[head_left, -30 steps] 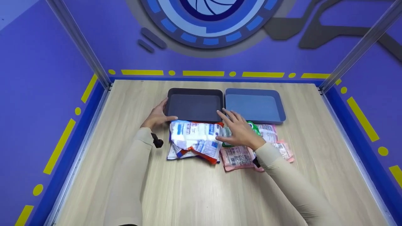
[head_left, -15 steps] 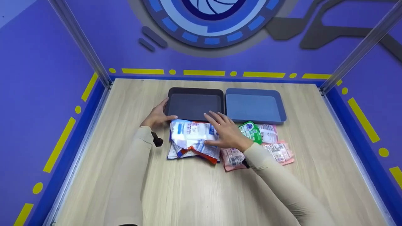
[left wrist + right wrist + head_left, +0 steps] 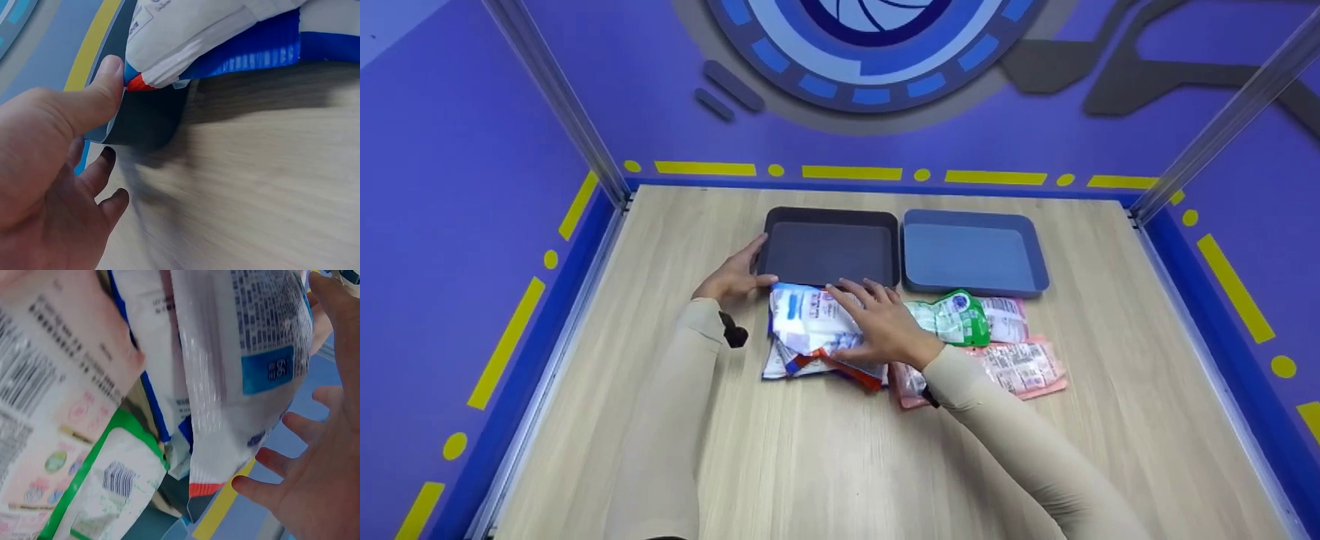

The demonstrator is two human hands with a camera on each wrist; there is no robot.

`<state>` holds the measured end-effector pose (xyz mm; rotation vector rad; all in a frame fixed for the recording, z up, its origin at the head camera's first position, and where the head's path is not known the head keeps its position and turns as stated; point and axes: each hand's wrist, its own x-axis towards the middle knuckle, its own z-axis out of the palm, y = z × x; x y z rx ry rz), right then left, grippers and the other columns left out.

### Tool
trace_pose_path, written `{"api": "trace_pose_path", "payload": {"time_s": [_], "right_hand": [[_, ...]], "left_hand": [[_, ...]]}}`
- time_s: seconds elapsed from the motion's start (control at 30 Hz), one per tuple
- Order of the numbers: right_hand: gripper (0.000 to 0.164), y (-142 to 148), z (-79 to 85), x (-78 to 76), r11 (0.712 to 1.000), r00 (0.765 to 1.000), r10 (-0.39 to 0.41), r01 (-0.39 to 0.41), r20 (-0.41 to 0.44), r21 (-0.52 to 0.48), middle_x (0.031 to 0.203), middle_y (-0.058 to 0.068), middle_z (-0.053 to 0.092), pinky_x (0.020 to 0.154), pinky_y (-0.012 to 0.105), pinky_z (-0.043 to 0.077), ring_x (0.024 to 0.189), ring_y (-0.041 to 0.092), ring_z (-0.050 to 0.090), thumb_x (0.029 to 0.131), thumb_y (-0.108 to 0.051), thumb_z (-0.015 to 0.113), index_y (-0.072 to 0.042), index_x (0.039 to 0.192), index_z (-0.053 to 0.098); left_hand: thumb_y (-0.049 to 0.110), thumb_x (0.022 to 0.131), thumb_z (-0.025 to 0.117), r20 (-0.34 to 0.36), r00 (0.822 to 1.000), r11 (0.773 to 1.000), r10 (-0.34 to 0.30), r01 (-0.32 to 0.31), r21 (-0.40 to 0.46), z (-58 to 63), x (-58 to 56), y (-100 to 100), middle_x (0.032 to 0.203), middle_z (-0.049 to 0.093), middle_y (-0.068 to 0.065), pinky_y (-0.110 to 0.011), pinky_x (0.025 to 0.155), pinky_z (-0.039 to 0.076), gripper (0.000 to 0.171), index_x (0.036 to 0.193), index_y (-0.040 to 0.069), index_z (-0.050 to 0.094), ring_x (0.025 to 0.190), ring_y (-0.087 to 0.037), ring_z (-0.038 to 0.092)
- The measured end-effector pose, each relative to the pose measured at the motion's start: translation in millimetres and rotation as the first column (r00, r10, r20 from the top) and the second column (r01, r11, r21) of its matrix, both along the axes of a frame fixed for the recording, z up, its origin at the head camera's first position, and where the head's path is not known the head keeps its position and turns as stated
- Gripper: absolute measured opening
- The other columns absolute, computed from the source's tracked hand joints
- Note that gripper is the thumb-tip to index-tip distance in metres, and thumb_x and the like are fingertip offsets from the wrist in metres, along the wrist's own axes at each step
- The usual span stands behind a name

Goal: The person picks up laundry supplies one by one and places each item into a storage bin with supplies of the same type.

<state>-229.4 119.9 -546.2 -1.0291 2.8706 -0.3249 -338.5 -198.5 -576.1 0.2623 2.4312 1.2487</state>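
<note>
Two shallow rectangular trays stand side by side: a dark grey tray and a blue-grey tray. My left hand touches the dark tray's left front corner, thumb at the front and fingers along the left side. In the left wrist view the thumb lies against the tray wall, and the fingers are extended below. A stack of white, blue and red plastic packets lies before the dark tray. Over its right part my right hand is spread, fingers apart. The right wrist view shows the top white packet beside those fingers.
Right of the stack lie a green-and-white packet and several pink packets, in front of the blue-grey tray. The wooden tabletop is bounded by blue panels at the back and sides, with metal corner posts.
My right hand has moved left and slightly down, from over the green packet to over the white stack, uncovering the green packet. The left hand stays at the dark tray's corner.
</note>
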Motion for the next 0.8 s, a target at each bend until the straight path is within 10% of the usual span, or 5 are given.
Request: {"api": "trace_pose_path", "payload": {"time_s": [0.8], "right_hand": [[0.106,-14,-5.7,3.2,0.997,0.997,-0.021,0.015,0.079,0.075,0.166,0.012,0.027,0.116,0.070,0.023,0.144,0.044,0.032,0.080,-0.078,0.068,-0.032,0.165,0.024]], "left_hand": [[0.022,0.102,0.066,0.006,0.999,0.998,0.033,-0.033,-0.056,-2.4,1.8,0,0.173,0.006,-0.004,-0.048,0.127,0.013,0.087,0.167,0.027,0.009,0.158,-0.030,0.008]]}}
